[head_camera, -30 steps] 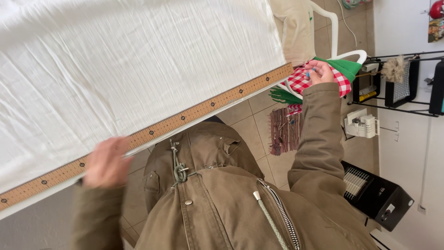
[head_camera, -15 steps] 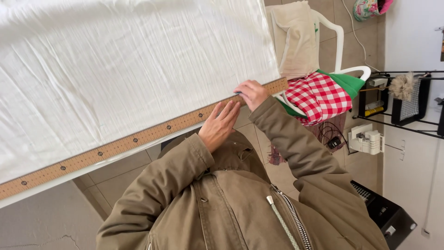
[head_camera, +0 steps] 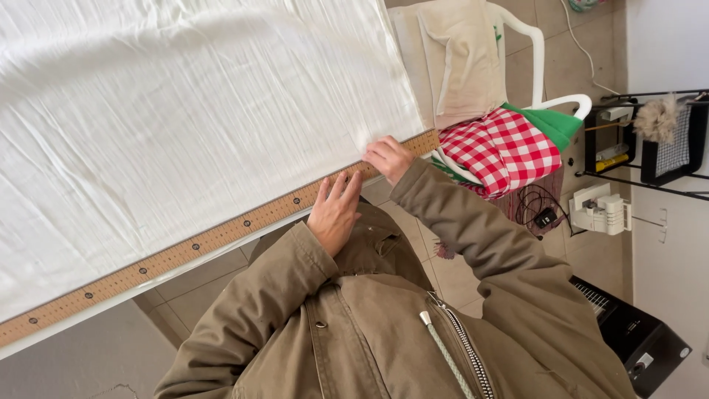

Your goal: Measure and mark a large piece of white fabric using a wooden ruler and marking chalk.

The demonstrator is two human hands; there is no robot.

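White fabric [head_camera: 199, 111] lies spread flat over the counter [head_camera: 66, 336], its near hem running just above a long wooden ruler [head_camera: 221, 238] set along the counter's front edge; both run on a slant from lower left to upper right in the head view. The right hand [head_camera: 388, 157] is the nearer one to the fabric's corner: its fingers are curled shut and pinch the hem right where cloth meets ruler. The left hand [head_camera: 336, 210] sits just beside it, lower and to the left, open with fingers straight and together, fingertips pressing flat on the ruler. Fabric stretches away from both hands toward the far side and off to the left. Past the counter's end stands a white plastic chair [head_camera: 543, 55] piled with beige cloth [head_camera: 461, 59], a red-checked cloth [head_camera: 506, 148] and a green one [head_camera: 554, 122].
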